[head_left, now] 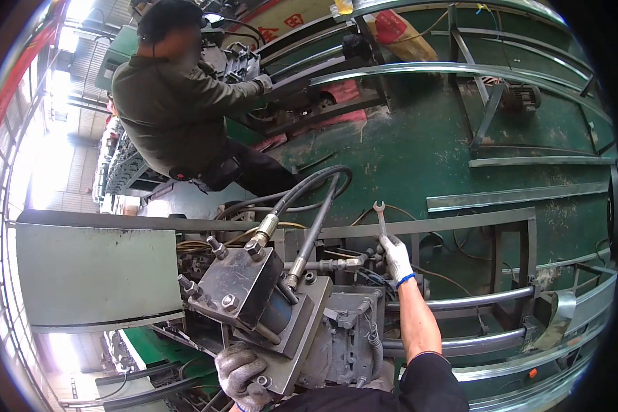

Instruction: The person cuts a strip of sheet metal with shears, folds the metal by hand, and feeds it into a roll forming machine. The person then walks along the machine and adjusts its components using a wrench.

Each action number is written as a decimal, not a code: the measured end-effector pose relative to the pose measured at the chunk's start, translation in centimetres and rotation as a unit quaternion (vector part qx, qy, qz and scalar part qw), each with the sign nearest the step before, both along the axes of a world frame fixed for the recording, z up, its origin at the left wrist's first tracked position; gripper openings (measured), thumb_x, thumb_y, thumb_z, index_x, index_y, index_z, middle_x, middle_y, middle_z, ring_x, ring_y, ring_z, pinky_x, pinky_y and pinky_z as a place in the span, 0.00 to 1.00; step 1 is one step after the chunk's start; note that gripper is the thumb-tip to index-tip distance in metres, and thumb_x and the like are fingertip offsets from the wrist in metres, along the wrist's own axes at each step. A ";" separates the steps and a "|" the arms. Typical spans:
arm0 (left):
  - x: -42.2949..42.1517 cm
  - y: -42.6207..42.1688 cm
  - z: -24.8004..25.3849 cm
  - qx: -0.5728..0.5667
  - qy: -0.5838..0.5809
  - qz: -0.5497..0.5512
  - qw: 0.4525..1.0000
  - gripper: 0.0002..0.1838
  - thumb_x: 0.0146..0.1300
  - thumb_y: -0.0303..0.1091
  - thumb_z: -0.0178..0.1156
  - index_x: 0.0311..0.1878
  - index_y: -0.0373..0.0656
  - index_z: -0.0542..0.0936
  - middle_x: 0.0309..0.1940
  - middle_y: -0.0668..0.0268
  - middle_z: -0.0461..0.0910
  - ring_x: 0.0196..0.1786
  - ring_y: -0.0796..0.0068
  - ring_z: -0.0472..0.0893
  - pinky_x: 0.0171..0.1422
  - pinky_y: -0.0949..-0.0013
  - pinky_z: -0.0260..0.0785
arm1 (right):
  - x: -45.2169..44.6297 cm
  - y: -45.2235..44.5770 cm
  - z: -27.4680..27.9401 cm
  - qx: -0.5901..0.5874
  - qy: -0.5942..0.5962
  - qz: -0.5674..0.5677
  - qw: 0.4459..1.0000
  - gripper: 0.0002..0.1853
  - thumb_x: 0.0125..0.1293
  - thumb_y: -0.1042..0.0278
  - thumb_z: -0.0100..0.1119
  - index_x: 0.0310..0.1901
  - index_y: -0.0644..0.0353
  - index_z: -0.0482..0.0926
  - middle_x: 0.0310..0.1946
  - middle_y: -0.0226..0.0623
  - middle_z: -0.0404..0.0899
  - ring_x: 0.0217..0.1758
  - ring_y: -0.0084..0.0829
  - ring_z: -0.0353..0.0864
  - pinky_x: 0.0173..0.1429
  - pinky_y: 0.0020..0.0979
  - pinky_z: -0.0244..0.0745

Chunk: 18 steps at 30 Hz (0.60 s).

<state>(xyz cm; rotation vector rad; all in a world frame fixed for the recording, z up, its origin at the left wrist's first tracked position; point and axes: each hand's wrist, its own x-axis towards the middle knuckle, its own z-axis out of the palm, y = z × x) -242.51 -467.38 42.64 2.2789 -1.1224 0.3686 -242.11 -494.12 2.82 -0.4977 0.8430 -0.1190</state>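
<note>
My right hand (pixel 395 259), in a white glove with a blue cuff, is closed around the handle of an open-end wrench (pixel 382 218), whose jaw points away from me. In a dirtier grey glove, my left hand (pixel 240 376) rests with curled fingers at the lower edge of a thick steel plate (pixel 302 343), near a bolt. Whether those fingers grip the plate or something behind it is hidden. Above that hand sits a hydraulic cylinder block (pixel 244 278) with large nuts on studs. Two black hydraulic hoses (pixel 316 230) run from its metal fittings.
A co-worker (pixel 178 103) in a dark green top stands at another machine, upper left. A grey metal cover (pixel 103 275) lies left of the cylinder. Polished guide rods (pixel 460 302) and a steel frame (pixel 453 221) extend right. Metal channels (pixel 515 198) lie on the green floor (pixel 405 151).
</note>
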 end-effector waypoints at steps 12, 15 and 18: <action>-0.1 -0.3 0.9 0.025 0.013 0.005 1.000 0.31 0.77 0.63 0.50 0.37 0.42 0.82 0.37 0.59 0.79 0.44 0.53 0.79 0.52 0.52 0.74 | 0.1 -0.5 0.8 -0.035 -0.007 -0.006 0.999 0.14 0.79 0.59 0.59 0.55 0.61 0.81 0.25 0.25 0.75 0.22 0.20 0.76 0.22 0.25 0.71; -0.1 -0.3 1.1 0.031 0.018 0.000 0.999 0.29 0.78 0.61 0.49 0.38 0.43 0.82 0.38 0.58 0.80 0.44 0.54 0.79 0.52 0.51 0.73 | 0.0 -0.6 1.4 -0.039 -0.022 -0.020 0.999 0.12 0.78 0.60 0.59 0.53 0.60 0.80 0.26 0.26 0.75 0.23 0.21 0.77 0.22 0.24 0.69; -0.2 -0.1 1.1 0.027 0.016 -0.003 0.999 0.28 0.77 0.59 0.50 0.38 0.42 0.82 0.38 0.58 0.79 0.45 0.53 0.79 0.52 0.52 0.72 | -0.9 -0.2 1.7 -0.055 -0.015 -0.022 0.998 0.11 0.78 0.61 0.59 0.52 0.59 0.80 0.27 0.26 0.76 0.24 0.23 0.80 0.21 0.23 0.69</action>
